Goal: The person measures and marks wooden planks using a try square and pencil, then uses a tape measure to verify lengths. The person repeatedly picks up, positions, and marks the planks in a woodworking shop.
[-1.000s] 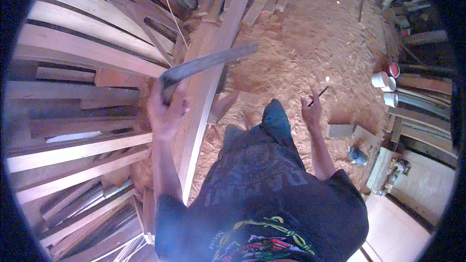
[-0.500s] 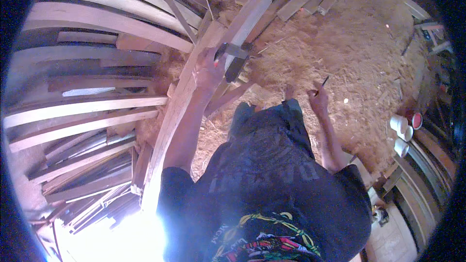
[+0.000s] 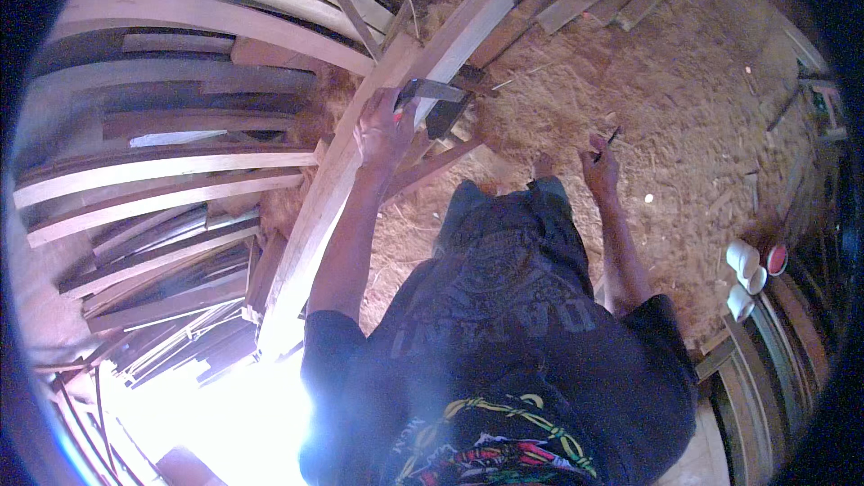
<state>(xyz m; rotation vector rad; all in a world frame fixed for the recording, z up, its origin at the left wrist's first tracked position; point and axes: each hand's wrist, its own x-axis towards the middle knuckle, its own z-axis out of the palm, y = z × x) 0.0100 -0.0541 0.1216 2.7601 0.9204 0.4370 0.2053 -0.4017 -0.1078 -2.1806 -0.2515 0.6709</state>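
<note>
Pale wood is noted directly beneath the left fingers: a long beam [image 3: 461, 29] is set with its long axis slanting from behind and to the left of them to ahead and to the right. Across this axis, just right of the same fingers, a flat grey tool [image 3: 436, 90] is laid, its free end reaching toward the beam's far-right edge. Whether the tool is seated flush or exactly square cannot be determined.

The beam is approached most closely by the left hand [image 3: 382, 133], whose fingers are curled around the tool's near end, with a small red patch visible beside them. The right hand [image 3: 601, 171] is held well apart, to the right of the beam; its fingers are closed on a thin dark stick [image 3: 614, 136], pencil-like in form, pointed ahead and away to the right.

Straight edges and a squared far end are observed on the beam. Its surface appears plain and light-toned ahead of the left fingers, and is washed out by glare well behind them. Fine marks, if any, cannot be made out.
</note>
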